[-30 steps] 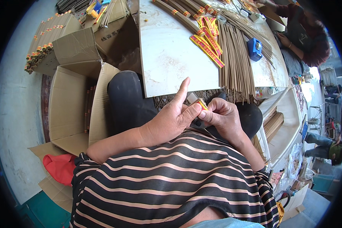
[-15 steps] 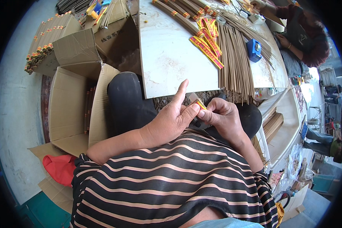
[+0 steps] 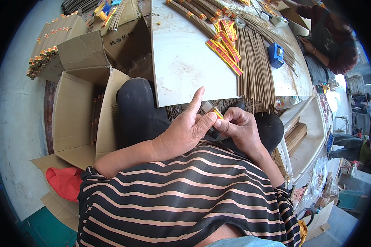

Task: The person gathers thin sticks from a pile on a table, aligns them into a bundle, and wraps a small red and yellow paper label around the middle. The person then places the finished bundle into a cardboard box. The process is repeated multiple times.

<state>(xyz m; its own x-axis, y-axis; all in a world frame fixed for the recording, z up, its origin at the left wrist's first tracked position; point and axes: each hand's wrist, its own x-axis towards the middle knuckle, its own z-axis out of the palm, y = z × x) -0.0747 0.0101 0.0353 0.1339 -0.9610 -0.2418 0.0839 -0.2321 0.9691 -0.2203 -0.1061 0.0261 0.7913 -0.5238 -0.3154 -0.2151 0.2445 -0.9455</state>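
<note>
Banded piece: the small piece with a yellow-and-red band is between your two hands, over your lap, just short of the worktop's near edge; its far end is hidden by your fingers.
Left hand: your left hand presses its thumb against the left side of the band, while the index finger points up and away, clear of it.
Right hand: your right hand has the other side pinched, thumb in front and bent index finger just behind; the remaining fingers are curled in.
Pale tab: a pale flat tab stands just beyond the band, beside your left thumb; you cannot tell from here what it joins.
Worktop: the white worktop spreads ahead of you, its near part bearing brownish smudges.
On the worktop: yellow-and-red labels fan out beside long loose brown sticks, with wrapped bundles farther back and a blue tape dispenser to the right.
Your left: an open carton holds dark bundles, with a red cloth nearer you.
Your right: a white tub holds more brown sticks.
Beyond: a co-worker is at the worktop's far right.
</note>
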